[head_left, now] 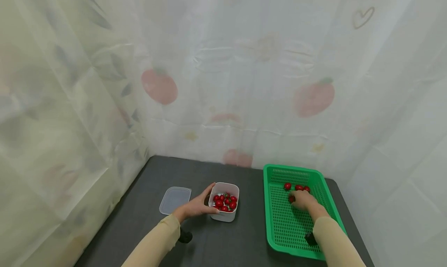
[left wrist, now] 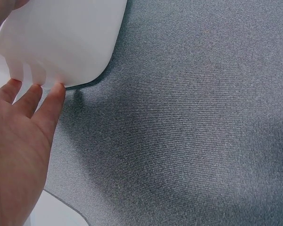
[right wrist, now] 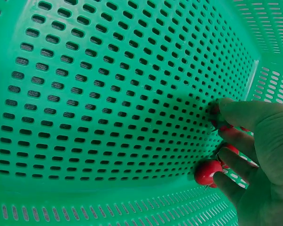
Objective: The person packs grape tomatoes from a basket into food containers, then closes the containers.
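My left hand (head_left: 196, 207) holds the white plastic container (head_left: 223, 217) by its left side, thumb and fingers spread around it. Several red cherry tomatoes (head_left: 226, 202) lie in that container. In the left wrist view, fingertips (left wrist: 56, 92) press against the container's pale wall (left wrist: 75, 47). Down inside the green basket (head_left: 277, 220), my right hand (head_left: 304, 201) pinches a cherry tomato (head_left: 291, 199) between thumb and fingers. It is partly hidden by the hand and dark in the right wrist view. Other tomatoes (head_left: 287, 186) lie close by, one (right wrist: 207, 172) near the lower fingers.
A translucent square lid (head_left: 175, 200) lies flat on the dark grey table (head_left: 244, 236), left of the container. The basket's raised rim (head_left: 267, 208) surrounds the right hand. Fruit-printed curtains (head_left: 227, 84) hang behind the table and along both sides.
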Motion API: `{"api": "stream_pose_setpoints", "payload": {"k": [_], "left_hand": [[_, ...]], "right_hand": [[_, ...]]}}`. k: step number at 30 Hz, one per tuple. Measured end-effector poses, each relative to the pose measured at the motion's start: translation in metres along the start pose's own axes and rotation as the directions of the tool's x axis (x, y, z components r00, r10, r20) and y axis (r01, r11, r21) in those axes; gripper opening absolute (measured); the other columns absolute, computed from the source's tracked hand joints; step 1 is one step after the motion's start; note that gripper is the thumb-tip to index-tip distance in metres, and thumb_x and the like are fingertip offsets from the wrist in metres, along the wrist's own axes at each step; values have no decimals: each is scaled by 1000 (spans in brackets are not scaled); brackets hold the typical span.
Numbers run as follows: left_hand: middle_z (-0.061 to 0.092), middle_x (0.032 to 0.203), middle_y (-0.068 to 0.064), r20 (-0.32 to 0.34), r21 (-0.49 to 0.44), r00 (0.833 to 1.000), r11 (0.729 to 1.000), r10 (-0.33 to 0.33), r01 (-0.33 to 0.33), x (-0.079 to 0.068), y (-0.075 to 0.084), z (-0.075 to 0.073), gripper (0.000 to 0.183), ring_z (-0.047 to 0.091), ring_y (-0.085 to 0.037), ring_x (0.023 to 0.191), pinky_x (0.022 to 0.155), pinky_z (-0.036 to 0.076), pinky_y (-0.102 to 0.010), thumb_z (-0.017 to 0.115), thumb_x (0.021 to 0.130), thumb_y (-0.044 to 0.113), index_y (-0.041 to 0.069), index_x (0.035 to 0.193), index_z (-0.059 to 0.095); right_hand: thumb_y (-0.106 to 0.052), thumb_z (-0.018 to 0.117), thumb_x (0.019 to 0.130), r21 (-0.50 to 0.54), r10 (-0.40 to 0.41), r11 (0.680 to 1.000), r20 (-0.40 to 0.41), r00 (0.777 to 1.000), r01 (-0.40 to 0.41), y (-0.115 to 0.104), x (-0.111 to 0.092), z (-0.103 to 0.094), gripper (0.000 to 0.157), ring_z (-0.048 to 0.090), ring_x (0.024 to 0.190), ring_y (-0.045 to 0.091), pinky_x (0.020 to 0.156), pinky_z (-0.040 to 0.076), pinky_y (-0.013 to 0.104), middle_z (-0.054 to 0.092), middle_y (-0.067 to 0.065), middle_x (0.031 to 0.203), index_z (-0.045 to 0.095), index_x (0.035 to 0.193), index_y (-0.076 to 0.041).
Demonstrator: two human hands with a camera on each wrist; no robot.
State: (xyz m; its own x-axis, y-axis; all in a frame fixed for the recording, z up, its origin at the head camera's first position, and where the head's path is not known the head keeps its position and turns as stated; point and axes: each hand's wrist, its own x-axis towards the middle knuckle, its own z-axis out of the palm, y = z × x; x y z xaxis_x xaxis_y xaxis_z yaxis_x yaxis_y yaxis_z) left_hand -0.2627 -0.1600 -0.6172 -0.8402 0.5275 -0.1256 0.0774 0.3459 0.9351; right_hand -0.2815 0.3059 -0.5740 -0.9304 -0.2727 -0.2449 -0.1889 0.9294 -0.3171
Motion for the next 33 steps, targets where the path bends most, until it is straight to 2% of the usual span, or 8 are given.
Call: {"api": "stream_pose_setpoints", "payload": {"k": [5,10,23,33], "left_hand": [[20,167,-15,-4,5,1000,1000,-8,8,0,0,0,110,23,-39,150,113,29,-63,82,90,27,23,166,4],[19,167,-15,-4,0,1000,1000,-6,6,-2,2,0,111,22,-40,150,113,28,-64,82,89,28,20,166,4],[17,168,-15,-1,-14,1000,1000,-6,6,0,-2,1,108,22,-40,150,113,30,-63,81,90,25,27,166,5],[14,169,-15,15,-40,1000,999,-7,7,-1,0,0,109,22,-40,151,112,33,-59,82,91,26,29,166,3]], "right_hand": [[4,64,93,70,-27,997,0,1000,27,1,-1,3,30,62,108,41,84,52,55,68,12,113,69,122,-2],[6,63,93,108,-40,993,5,999,40,2,-1,6,28,63,110,40,86,52,56,68,11,115,71,118,-3],[6,65,91,109,-35,993,-11,999,36,7,-1,11,32,63,108,41,84,53,56,68,15,115,69,122,-1],[9,63,90,81,-52,995,-32,998,55,0,-8,6,29,64,103,38,82,53,54,68,13,112,71,117,0]]}}
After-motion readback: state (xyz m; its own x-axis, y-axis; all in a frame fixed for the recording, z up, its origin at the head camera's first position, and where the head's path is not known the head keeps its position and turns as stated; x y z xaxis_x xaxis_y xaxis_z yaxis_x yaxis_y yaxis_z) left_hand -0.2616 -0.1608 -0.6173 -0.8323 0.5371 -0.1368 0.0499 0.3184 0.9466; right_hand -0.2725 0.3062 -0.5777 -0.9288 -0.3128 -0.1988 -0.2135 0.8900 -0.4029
